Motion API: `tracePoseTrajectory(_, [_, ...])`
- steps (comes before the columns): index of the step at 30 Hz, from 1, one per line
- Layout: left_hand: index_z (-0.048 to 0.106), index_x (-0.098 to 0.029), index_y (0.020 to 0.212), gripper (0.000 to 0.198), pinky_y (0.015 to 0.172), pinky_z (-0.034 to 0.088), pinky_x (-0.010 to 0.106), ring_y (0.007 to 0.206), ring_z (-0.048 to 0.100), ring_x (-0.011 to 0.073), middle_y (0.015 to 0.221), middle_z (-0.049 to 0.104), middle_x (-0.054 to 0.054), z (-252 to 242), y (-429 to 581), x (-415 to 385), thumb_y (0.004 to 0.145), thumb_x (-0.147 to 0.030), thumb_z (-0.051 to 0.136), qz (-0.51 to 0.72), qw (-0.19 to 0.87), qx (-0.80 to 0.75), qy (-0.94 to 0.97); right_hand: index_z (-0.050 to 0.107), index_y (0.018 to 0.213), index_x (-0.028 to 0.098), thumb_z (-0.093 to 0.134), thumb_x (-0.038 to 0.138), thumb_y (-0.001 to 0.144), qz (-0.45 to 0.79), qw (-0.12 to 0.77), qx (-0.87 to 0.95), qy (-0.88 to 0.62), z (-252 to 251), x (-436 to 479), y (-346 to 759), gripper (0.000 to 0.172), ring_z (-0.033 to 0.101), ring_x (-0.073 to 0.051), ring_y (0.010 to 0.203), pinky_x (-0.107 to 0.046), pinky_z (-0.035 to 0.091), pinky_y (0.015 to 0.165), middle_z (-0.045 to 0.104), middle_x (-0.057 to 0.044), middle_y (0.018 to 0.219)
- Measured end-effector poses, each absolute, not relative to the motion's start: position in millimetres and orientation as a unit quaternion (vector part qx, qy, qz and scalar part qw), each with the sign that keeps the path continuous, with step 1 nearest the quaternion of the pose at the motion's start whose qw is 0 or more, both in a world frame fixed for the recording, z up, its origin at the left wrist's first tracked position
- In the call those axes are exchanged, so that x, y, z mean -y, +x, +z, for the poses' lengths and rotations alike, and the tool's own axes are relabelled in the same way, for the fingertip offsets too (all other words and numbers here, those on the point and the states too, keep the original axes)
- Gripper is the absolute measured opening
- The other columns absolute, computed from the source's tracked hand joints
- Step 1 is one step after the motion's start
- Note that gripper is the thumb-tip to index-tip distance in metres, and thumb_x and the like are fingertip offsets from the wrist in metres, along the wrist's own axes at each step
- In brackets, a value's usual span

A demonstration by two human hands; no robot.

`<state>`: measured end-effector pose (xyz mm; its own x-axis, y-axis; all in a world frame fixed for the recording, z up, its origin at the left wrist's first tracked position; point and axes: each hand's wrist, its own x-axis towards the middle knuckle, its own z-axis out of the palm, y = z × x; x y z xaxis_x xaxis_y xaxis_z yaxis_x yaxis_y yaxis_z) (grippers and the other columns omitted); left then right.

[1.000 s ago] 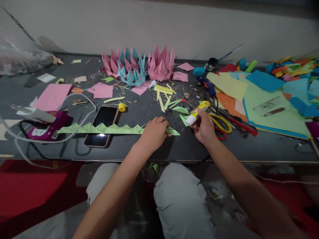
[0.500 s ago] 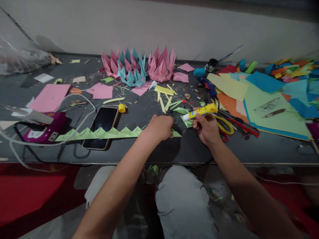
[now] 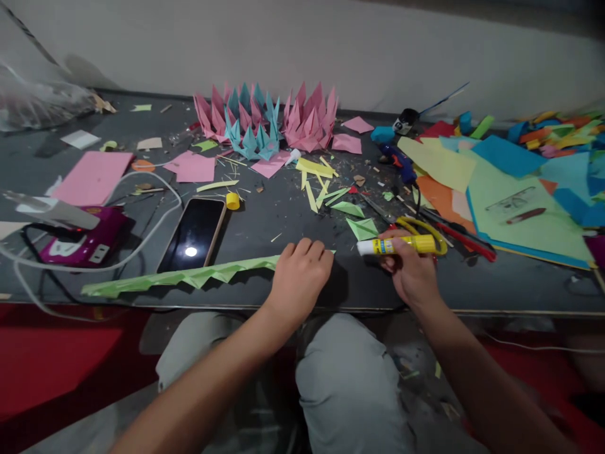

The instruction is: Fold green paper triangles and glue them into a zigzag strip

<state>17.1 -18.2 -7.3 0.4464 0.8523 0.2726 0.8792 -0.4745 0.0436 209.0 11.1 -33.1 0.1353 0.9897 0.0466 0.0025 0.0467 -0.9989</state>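
My left hand [image 3: 302,272] is closed on the right end of a long green paper strip [image 3: 203,275] with a row of folded points. Those points now face the table's front edge, and the strip crosses the lower end of a phone [image 3: 193,233]. In my right hand [image 3: 410,268] is an uncapped yellow glue stick [image 3: 401,244], lying level with its white end toward the left. Just behind that white end rest small folded green paper pieces [image 3: 362,228]. The yellow cap [image 3: 232,201] stands beside the phone.
Pink and blue folded-paper crowns [image 3: 253,129] stand at the back. Scissors with red handles [image 3: 466,239], a glue gun [image 3: 399,162] and coloured sheets [image 3: 524,214] lie to the right. A purple power box [image 3: 87,239] with looping cables sits at the left. Paper scraps litter the middle.
My left hand has turned the green strip over, so its points went from facing away to facing me. The glue stick in my right hand has moved right and nearer to me.
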Motion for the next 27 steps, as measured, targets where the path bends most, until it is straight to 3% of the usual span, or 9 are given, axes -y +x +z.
tracePoseTrajectory(4, [0.058,-0.016,0.08,0.009,0.064,0.045,0.031,0.077,0.058,0.0196,0.08,0.062,0.005,-20.5,18.9,29.4,0.085,-0.014,0.05,-0.135,0.008,0.512,-0.848,0.057,0.081,0.02,0.063,0.04,0.069,0.47,0.49,0.498,-0.539,-34.3,-2.5,201.6,0.023,0.048,-0.008,0.04,-0.019,0.034,0.036,0.055,0.004,0.05])
tracePoseTrajectory(9, [0.058,-0.015,0.089,0.011,0.066,0.049,0.029,0.073,0.06,0.0165,0.089,0.062,0.006,-28.7,18.1,39.1,0.087,-0.019,0.048,-0.176,-0.019,0.524,-0.833,0.053,0.075,0.019,0.064,0.045,0.069,0.48,0.431,0.532,-0.549,-28.1,-0.3,186.8,0.029,0.049,-0.009,0.04,-0.019,0.036,0.036,0.061,0.001,0.051])
tracePoseTrajectory(13, [0.06,-0.014,0.083,0.014,0.069,0.051,0.03,0.077,0.061,0.0176,0.09,0.062,0.007,-32.8,18.5,42.9,0.087,-0.019,0.047,-0.185,-0.018,0.513,-0.838,0.051,0.075,0.019,0.062,0.045,0.071,0.47,0.392,0.581,-0.537,-28.1,1.6,186.8,0.029,0.055,-0.011,0.046,-0.021,0.041,0.04,0.064,-0.001,0.057])
tracePoseTrajectory(19, [0.06,-0.013,0.077,0.015,0.08,0.051,0.033,0.087,0.06,0.0204,0.085,0.06,0.008,-36.2,19.0,45.5,0.085,-0.014,0.048,-0.194,-0.021,0.498,-0.845,0.055,0.084,0.022,0.062,0.031,0.074,0.254,0.328,0.776,-0.475,-36.5,9.9,199.1,0.015,0.062,-0.017,0.068,-0.028,0.049,0.06,0.066,-0.003,0.081])
tracePoseTrajectory(23, [0.062,-0.013,0.077,0.016,0.085,0.05,0.034,0.089,0.061,0.0208,0.086,0.061,0.008,-37.1,20.2,47.1,0.085,-0.014,0.048,-0.198,-0.017,0.504,-0.841,0.056,0.086,0.023,0.056,0.029,0.079,0.139,0.31,0.847,-0.409,-39.1,10.7,202.2,0.009,0.061,-0.018,0.072,-0.031,0.048,0.065,0.064,-0.004,0.078])
tracePoseTrajectory(27, [0.063,-0.013,0.078,0.017,0.082,0.051,0.033,0.087,0.061,0.021,0.085,0.062,0.008,-35.8,21.3,47.0,0.085,-0.016,0.048,-0.193,-0.024,0.511,-0.837,0.058,0.086,0.02,0.049,0.024,0.083,0.008,0.19,0.92,-0.344,-28.1,10.7,198.8,0.009,0.055,-0.019,0.068,-0.03,0.041,0.06,0.06,-0.005,0.071])
